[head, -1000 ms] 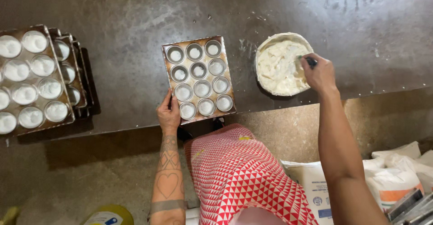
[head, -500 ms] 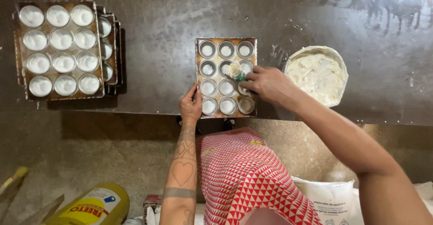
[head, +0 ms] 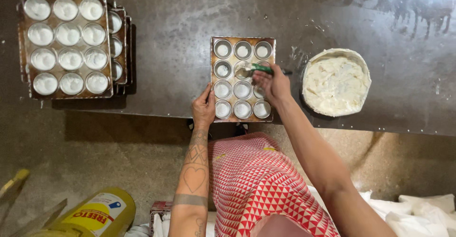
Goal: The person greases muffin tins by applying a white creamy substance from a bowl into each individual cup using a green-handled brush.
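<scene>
A metal tray of small round moulds [head: 242, 40] lies on the dark counter in front of me. My left hand [head: 204, 108] rests on the tray's near left corner. My right hand [head: 270, 82] holds a green-handled scoop [head: 251, 68] over a mould in the tray's second row. Each mould I can see has a little white batter in it. A round bowl of white batter [head: 336, 81] stands to the right of the tray.
At the far left a filled tray of moulds [head: 66, 42] sits on a stack of other trays [head: 119, 42]. A yellow bottle [head: 95, 215] lies on the floor at lower left. White sacks [head: 418, 208] lie at lower right. The counter edge [head: 142, 113] runs below the trays.
My right hand left the batter bowl and came over the tray with the scoop. The left hand stayed on the tray's corner. The view shifted left.
</scene>
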